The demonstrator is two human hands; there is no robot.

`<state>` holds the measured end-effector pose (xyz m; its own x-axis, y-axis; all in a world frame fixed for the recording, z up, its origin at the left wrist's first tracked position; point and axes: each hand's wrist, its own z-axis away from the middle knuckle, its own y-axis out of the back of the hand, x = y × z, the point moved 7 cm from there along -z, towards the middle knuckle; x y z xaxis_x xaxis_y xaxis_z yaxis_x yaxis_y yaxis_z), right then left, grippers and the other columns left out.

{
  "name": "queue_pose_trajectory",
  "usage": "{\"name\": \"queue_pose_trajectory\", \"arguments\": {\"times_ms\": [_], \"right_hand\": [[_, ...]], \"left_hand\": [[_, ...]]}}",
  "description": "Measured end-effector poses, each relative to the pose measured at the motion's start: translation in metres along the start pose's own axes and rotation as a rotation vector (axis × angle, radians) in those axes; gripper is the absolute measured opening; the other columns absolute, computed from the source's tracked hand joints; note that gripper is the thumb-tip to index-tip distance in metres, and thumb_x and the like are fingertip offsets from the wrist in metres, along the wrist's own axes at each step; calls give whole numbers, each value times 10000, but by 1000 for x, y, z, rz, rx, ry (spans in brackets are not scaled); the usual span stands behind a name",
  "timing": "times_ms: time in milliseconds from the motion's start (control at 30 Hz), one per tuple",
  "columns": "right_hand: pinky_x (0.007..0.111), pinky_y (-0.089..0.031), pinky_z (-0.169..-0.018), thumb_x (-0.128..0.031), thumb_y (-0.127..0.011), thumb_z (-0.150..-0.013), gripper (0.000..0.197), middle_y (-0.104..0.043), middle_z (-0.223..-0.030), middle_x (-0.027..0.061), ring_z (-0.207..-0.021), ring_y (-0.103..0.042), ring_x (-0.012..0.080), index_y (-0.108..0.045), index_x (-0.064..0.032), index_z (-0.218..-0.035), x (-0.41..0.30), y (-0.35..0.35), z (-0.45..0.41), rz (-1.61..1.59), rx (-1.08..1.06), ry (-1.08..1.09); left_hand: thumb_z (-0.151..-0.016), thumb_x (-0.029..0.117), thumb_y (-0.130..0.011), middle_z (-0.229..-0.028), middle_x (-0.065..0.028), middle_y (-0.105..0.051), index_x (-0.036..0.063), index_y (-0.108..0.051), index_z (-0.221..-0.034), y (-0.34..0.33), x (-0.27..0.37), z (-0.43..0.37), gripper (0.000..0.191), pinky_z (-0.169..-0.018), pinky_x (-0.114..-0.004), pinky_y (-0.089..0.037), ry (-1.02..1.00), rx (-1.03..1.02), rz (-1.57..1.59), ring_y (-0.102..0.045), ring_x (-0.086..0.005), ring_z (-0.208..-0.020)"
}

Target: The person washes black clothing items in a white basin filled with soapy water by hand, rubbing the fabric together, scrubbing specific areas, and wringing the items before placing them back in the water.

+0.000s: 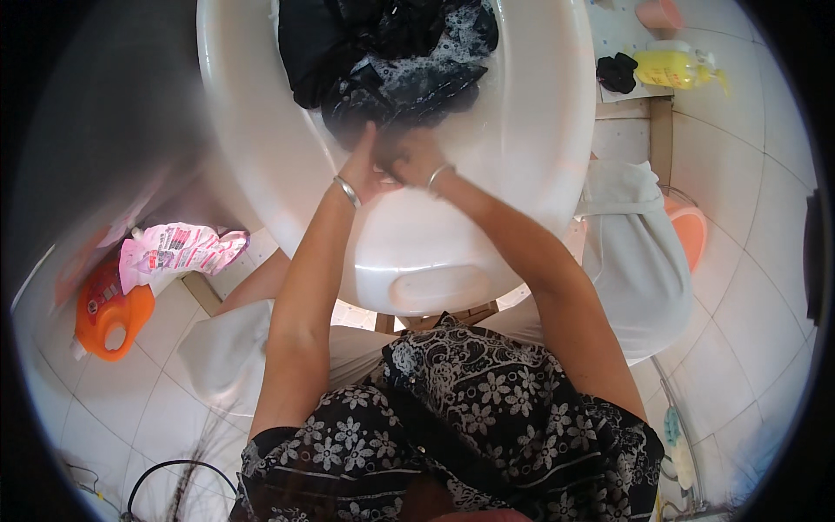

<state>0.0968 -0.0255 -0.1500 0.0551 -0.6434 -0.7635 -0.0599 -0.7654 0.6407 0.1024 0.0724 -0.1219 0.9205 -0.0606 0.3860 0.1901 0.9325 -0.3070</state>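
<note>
Wet black cloth [404, 91] with soap suds lies in a white basin [430, 241] in front of me. My left hand [365, 166] is at the near end of the cloth, its thumb raised along the fabric. Close beside it, my right hand [417, 156] has its fingers curled on the same end of the cloth. Both hands are slightly blurred, and the fingertips are partly hidden by the dark fabric. Each wrist bears a silver bangle.
An orange detergent jug [117, 320] and a pink and white pouch [182, 251] are at the left. Upper right are a yellow pump bottle [668, 68], a small black cloth [616, 72] and a pink cup [660, 13]. A pink bucket [688, 231] stands beyond my right knee.
</note>
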Motion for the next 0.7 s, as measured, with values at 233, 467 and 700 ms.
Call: {"name": "queue_pose_trajectory", "arguments": {"times_ms": [233, 467, 700], "right_hand": [[364, -422, -661, -89, -594, -664, 87, -506, -769, 91, -737, -517, 263, -525, -40, -685, -170, 56, 19, -566, 94, 213], [365, -453, -494, -192, -594, -665, 130, -535, -644, 55, -573, -563, 252, -530, -95, -605, -172, 64, 0, -397, 266, 235], [398, -476, -567, -213, -559, -702, 174, -574, -654, 99, -625, -577, 299, -562, -87, -582, -111, 57, -32, -182, 401, 159]], "left_hand": [[-751, 659, -503, -1121, -129, -527, 69, -380, -1291, 18, 13, 31, 809, -727, -306, -486, -43, -197, -19, -579, -173, -854], [-838, 471, -505, -1047, -106, -570, 64, -466, -1184, -3, -2, 58, 535, -731, -314, -494, -212, -26, 342, -581, -180, -835], [-876, 345, -493, -1046, -103, -588, 51, -483, -1148, -5, 5, 51, 401, -794, -317, -498, -317, 93, 366, -594, -194, -905]]}}
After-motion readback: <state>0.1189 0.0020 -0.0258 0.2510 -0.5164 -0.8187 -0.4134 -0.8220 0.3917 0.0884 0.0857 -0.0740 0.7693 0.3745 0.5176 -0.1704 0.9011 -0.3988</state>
